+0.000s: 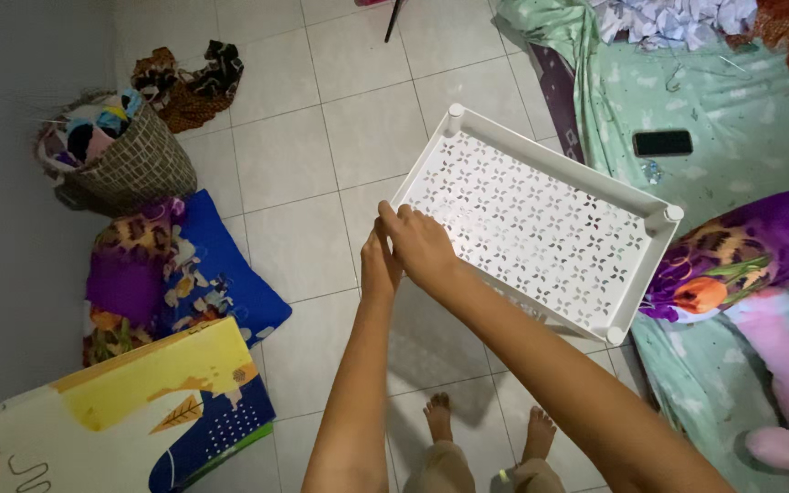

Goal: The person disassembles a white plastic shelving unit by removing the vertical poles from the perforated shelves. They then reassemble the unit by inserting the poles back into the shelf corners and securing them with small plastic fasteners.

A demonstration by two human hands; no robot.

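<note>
Standing over the tiled floor (294, 146), the left hand (378, 267) and right hand (422, 245) both pinch the near corner of a white perforated plastic shelf tray (541, 228), held tilted above the floor beside the green-sheeted bed (741, 110).

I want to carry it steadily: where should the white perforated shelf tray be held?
Take the white perforated shelf tray by its solid raised rim along the two long sides, one hand each. The patterned floor looks thin, and both hands now crowd one corner.

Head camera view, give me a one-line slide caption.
Both hands, left hand and right hand, grip one corner of a white perforated plastic shelf tray above a tiled floor.
</note>
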